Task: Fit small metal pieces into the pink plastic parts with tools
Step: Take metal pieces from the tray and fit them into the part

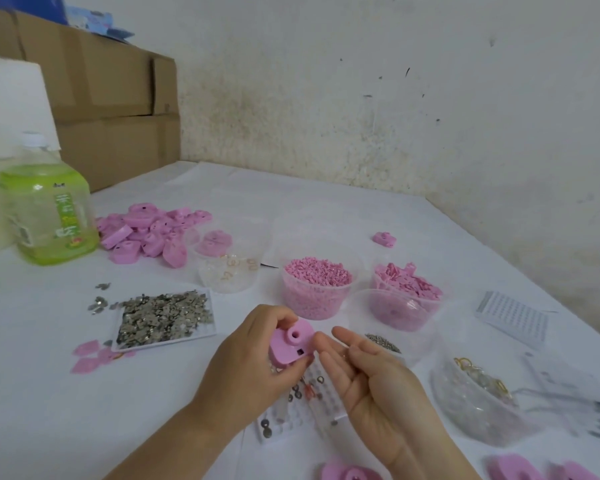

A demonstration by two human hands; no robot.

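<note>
pink part (290, 345) gripped by left hand (253, 360), relaxed right hand (373, 375) touching it.

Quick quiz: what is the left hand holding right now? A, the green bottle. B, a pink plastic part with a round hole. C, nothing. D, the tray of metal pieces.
B: the left hand grips a pink plastic part with a round hole on top; the green bottle and the tray of metal pieces sit apart from it.

Pink part (291, 346): in left hand (257, 358)
Right hand (364, 368): palm-up, beside pink part
Metal pieces (163, 318): left of pink part
</note>
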